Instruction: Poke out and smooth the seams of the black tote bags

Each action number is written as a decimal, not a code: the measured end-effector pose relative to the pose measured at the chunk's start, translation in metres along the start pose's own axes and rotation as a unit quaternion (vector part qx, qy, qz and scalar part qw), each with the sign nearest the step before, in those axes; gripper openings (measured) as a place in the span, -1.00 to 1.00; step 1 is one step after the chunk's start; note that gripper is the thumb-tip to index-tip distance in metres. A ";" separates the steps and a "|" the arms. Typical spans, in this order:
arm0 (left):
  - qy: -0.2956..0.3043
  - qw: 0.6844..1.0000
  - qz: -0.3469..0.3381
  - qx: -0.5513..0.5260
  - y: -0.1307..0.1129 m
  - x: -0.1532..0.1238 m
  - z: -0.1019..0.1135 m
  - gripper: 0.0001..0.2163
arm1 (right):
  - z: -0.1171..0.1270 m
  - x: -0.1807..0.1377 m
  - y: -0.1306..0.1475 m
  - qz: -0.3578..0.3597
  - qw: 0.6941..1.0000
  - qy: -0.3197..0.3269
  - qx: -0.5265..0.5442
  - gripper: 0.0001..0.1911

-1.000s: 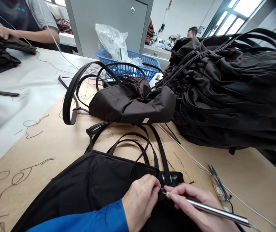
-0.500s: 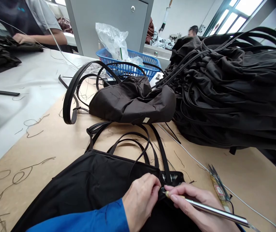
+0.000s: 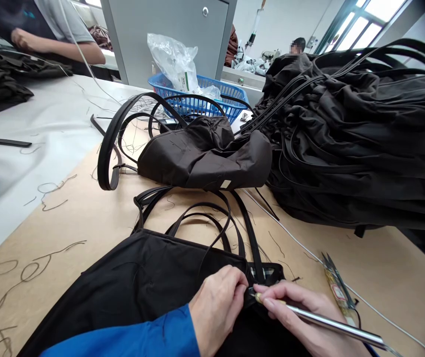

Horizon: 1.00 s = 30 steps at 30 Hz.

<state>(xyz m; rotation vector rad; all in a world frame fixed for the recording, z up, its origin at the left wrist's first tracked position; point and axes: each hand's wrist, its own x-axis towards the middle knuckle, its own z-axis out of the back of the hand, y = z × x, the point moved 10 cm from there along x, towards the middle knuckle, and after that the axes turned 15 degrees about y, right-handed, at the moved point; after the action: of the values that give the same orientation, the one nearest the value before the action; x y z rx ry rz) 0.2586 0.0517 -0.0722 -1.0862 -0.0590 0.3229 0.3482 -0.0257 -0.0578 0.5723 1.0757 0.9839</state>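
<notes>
A black fabric bag (image 3: 152, 277) with long straps lies in front of me on the tan table. My left hand (image 3: 220, 302) is closed on the bag near its right top corner, fingers pinching the cloth. In my right hand (image 3: 301, 312) is a slim metal pen-shaped tool (image 3: 334, 325) with a yellowish front end. Its thin tip points at the bag's edge, right beside my left fingertips; I cannot tell whether it touches the cloth. Several strap loops (image 3: 201, 206) stretch away from the bag's top edge.
Behind lies another dark bag (image 3: 205, 158), with a blue basket (image 3: 212, 104) of clear plastic beyond. A big pile of dark bags (image 3: 361, 144) fills the right. Thread snips (image 3: 336, 282) lie near my right hand. A co-worker's hand (image 3: 28, 39) shows at upper left.
My hands, the tool and the bag have hardly moved. At the upper left, the co-worker's hand has risen and shifted a little to the left.
</notes>
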 end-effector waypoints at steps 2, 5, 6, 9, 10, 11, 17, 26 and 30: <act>0.000 1.000 -0.003 -0.001 0.000 0.000 0.000 -0.84 | 0.002 -0.001 0.004 0.009 1.000 -0.007 -0.007 -0.75; 0.002 1.000 -0.003 -0.001 -0.001 0.000 0.000 -0.84 | 0.004 -0.001 0.009 0.020 0.999 -0.018 -0.016 -0.76; 0.003 1.000 -0.003 -0.003 0.000 -0.001 -0.001 -0.84 | 0.004 -0.001 0.010 0.025 0.999 -0.020 -0.019 -0.77; 0.003 1.000 -0.003 -0.007 0.000 -0.001 -0.001 -0.84 | 0.003 -0.001 0.009 0.029 0.999 -0.019 -0.020 -0.78; 0.003 1.000 -0.003 -0.007 0.000 -0.001 -0.001 -0.84 | 0.003 -0.001 0.009 0.029 0.999 -0.017 -0.018 -0.78; 0.003 1.000 -0.003 -0.007 -0.001 -0.001 0.000 -0.84 | 0.002 -0.001 0.008 0.027 0.999 -0.015 -0.017 -0.78; 0.013 1.000 0.015 -0.023 0.001 0.001 0.000 -0.84 | 0.002 -0.001 0.001 -0.002 1.000 -0.012 -0.007 -0.75; 0.024 0.988 0.046 -0.145 0.014 0.002 -0.002 -0.83 | 0.007 -0.010 -0.007 -0.031 0.995 -0.071 0.069 -0.65; 0.033 0.987 0.057 -0.145 0.007 0.003 0.004 -0.84 | 0.013 -0.019 -0.005 0.040 0.994 -0.104 0.004 -0.68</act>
<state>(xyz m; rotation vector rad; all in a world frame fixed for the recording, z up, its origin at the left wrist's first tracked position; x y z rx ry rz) 0.2592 0.0595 -0.0768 -1.3912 0.0158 0.3896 0.3589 -0.0440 -0.0478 0.7121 0.8768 0.9660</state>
